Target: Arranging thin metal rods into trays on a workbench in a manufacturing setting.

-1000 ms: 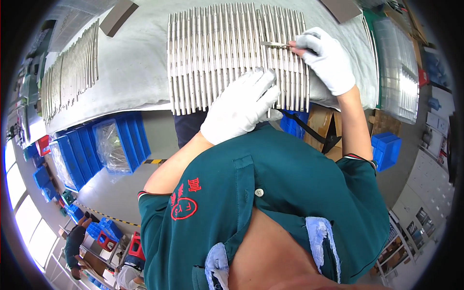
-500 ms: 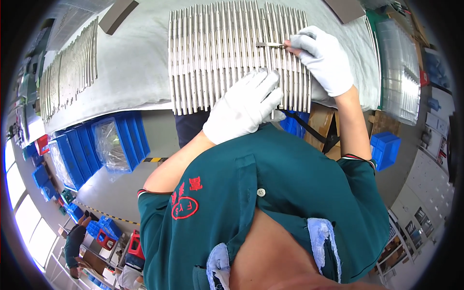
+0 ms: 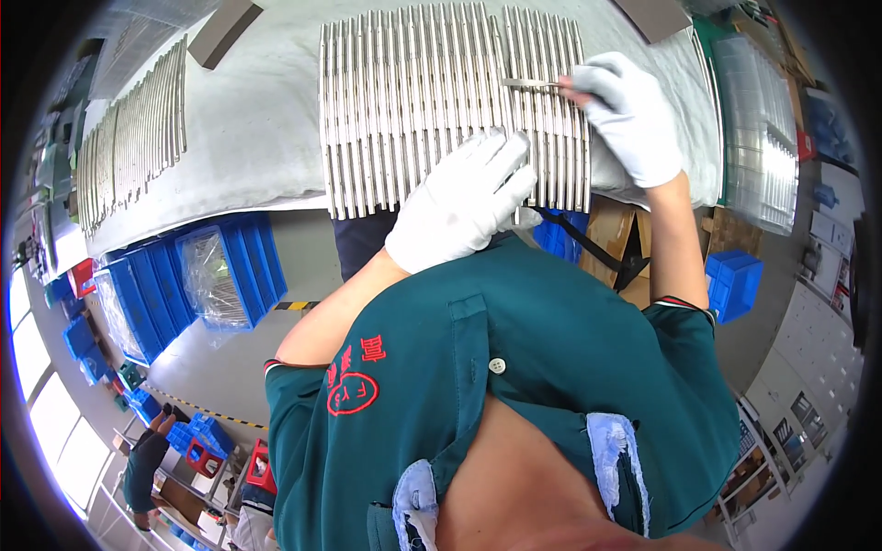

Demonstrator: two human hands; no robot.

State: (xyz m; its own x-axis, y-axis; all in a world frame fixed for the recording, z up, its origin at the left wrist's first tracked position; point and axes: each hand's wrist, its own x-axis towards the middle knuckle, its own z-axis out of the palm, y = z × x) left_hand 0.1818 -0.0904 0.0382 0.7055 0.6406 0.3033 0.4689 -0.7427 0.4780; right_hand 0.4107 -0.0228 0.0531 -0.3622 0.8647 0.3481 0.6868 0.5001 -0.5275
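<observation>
A row of slim silvery metal rods (image 3: 404, 101) lies side by side on the pale cloth-covered table in front of me. My left hand (image 3: 464, 197), in a white glove, rests on the rods' near ends with its fingers stretched out. My right hand (image 3: 625, 115), gloved with bare fingertips showing, pinches a thin flat metal tool (image 3: 531, 84). Its free end points left across the rods on the right side of the row. I cannot make out the tool's exact kind. A narrow gap in the row runs near the tool's tip.
A second batch of rods (image 3: 138, 138) lies at the table's left end. Dark blocks (image 3: 223, 33) sit on the far part of the cloth. Blue crates (image 3: 220, 275) stand below the table at left, and clear plastic trays (image 3: 758, 138) are stacked at right. Another person (image 3: 145, 464) is at lower left.
My right hand has shifted a little to the right, drawing the flat metal tool with it across the rods. My left hand stays in place.
</observation>
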